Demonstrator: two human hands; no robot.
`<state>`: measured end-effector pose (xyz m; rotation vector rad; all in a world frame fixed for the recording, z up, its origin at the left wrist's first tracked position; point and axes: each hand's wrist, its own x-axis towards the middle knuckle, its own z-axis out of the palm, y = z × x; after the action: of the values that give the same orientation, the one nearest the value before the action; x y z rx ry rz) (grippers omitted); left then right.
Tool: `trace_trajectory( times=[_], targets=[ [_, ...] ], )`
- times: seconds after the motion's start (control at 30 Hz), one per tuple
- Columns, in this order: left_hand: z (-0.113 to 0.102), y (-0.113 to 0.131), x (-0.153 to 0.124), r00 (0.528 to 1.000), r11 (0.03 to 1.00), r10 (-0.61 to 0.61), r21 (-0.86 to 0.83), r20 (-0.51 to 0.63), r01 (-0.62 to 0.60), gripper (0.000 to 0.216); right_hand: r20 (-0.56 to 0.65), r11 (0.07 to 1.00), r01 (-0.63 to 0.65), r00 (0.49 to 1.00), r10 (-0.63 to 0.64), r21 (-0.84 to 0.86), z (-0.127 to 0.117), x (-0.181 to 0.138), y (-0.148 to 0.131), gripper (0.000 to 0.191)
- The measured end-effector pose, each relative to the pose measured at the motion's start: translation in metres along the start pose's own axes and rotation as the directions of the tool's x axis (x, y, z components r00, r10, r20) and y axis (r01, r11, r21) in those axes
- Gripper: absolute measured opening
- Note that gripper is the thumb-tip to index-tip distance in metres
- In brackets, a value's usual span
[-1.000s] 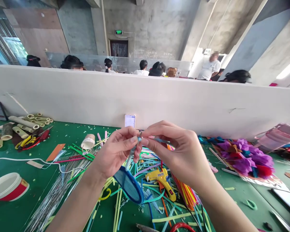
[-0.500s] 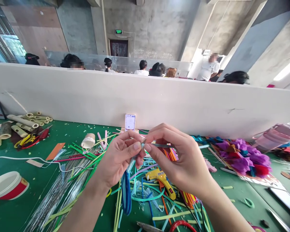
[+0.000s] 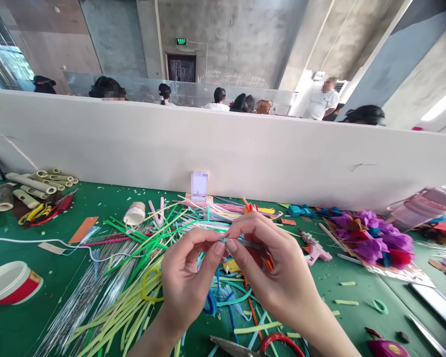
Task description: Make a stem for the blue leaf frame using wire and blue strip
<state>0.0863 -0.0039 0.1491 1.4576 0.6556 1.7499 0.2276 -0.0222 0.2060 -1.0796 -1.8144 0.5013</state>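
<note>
My left hand [image 3: 188, 277] and my right hand [image 3: 271, 272] meet fingertip to fingertip over the green table [image 3: 37, 317]. Both are closed in a pinch on a thin blue stem [image 3: 223, 240]. Its blue looped end [image 3: 210, 302] hangs below my left palm, mostly hidden. Under my hands lies a heap of coloured strips [image 3: 178, 223], with a yellow glue gun [image 3: 231, 267] partly covered by my fingers.
Silver wires [image 3: 85, 292] fan out at lower left beside a white-and-red cup [image 3: 9, 282]. Bamboo tubes [image 3: 33, 183] and pliers lie far left. A pink glue gun [image 3: 314, 248], purple flowers [image 3: 375, 240] and scissors [image 3: 241, 347] surround my hands. A phone [image 3: 199, 186] leans on the white partition; several people sit beyond.
My hands dropped lower and nearer to me, still pinching the stem. The blue loop turned edge-on, then slipped behind my left palm. The camera tilted, showing more of the strip heap.
</note>
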Motion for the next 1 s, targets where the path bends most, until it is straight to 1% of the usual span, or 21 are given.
trace_trajectory(
  times=[0.07,0.1,0.13,0.2,0.27,0.3,0.37,0.43,0.47,0.5,0.53,0.6,0.7,0.77,0.83,0.9,1.0],
  targets=[
    [0.001,0.005,-0.003,1.000,0.999,0.010,0.039,0.002,-0.010,0.016,-0.024,0.996,-0.056,0.998,0.058,0.063,0.001,-0.005,-0.002,0.003],
    [0.001,0.007,-0.004,1.000,0.999,-0.011,0.036,0.013,0.010,0.015,-0.026,0.991,-0.088,0.996,0.091,0.104,0.001,-0.007,-0.003,0.004],
    [0.001,0.010,-0.005,0.998,0.998,-0.056,0.017,0.032,0.055,0.012,-0.019,0.982,-0.118,0.992,0.122,0.149,0.000,-0.008,-0.004,0.005],
    [-0.001,0.013,-0.006,0.976,0.977,-0.195,-0.071,0.093,0.202,0.007,0.016,0.955,-0.164,0.986,0.166,0.247,-0.003,-0.008,-0.003,0.005],
    [-0.004,0.013,-0.004,0.922,0.909,-0.330,-0.196,0.201,0.368,0.007,0.064,0.930,-0.165,0.986,0.152,0.329,-0.007,-0.006,-0.001,0.006],
    [-0.006,0.012,-0.002,0.888,0.860,-0.370,-0.261,0.273,0.439,0.008,0.085,0.925,-0.143,0.989,0.120,0.353,-0.009,-0.004,0.000,0.008],
    [-0.009,0.007,0.002,0.810,0.740,-0.399,-0.371,0.429,0.561,0.010,0.125,0.930,-0.082,0.991,0.039,0.358,-0.014,0.000,0.002,0.011],
    [-0.011,0.001,0.006,0.739,0.625,-0.400,-0.428,0.542,0.652,0.013,0.148,0.946,-0.036,0.989,-0.013,0.324,-0.017,0.003,0.003,0.013],
    [-0.011,-0.001,0.008,0.721,0.589,-0.406,-0.442,0.562,0.677,0.015,0.153,0.954,-0.027,0.988,-0.020,0.300,-0.019,0.004,0.003,0.013],
    [-0.011,-0.003,0.009,0.712,0.571,-0.415,-0.447,0.566,0.689,0.016,0.156,0.961,-0.023,0.987,-0.021,0.275,-0.020,0.005,0.003,0.012],
    [-0.012,-0.005,0.010,0.714,0.570,-0.422,-0.449,0.559,0.688,0.016,0.159,0.968,-0.021,0.987,-0.019,0.250,-0.021,0.006,0.003,0.011],
    [-0.012,-0.007,0.012,0.732,0.613,-0.420,-0.427,0.536,0.664,0.016,0.159,0.981,-0.023,0.987,-0.008,0.192,-0.022,0.007,0.004,0.009],
    [-0.014,-0.007,0.015,0.765,0.753,-0.411,-0.288,0.497,0.592,0.021,0.135,0.994,-0.049,0.990,0.035,0.096,-0.022,0.008,0.008,0.005],
    [-0.015,-0.006,0.016,0.795,0.825,-0.442,-0.159,0.415,0.542,0.018,0.104,0.998,-0.061,0.993,0.058,0.034,-0.022,0.008,0.010,0.004],
    [-0.013,-0.003,0.016,0.831,0.861,-0.459,-0.076,0.314,0.504,0.015,0.092,0.998,-0.058,0.994,0.058,-0.009,-0.023,0.009,0.009,0.003],
    [-0.010,0.002,0.013,0.867,0.892,-0.430,-0.028,0.251,0.450,0.015,0.104,0.999,-0.047,0.993,0.050,-0.027,-0.024,0.010,0.006,0.004],
    [-0.005,0.012,0.005,0.920,0.941,-0.338,0.049,0.197,0.335,0.012,0.115,0.998,-0.053,0.992,0.056,-0.027,-0.025,0.009,-0.003,0.003]
  ],
)
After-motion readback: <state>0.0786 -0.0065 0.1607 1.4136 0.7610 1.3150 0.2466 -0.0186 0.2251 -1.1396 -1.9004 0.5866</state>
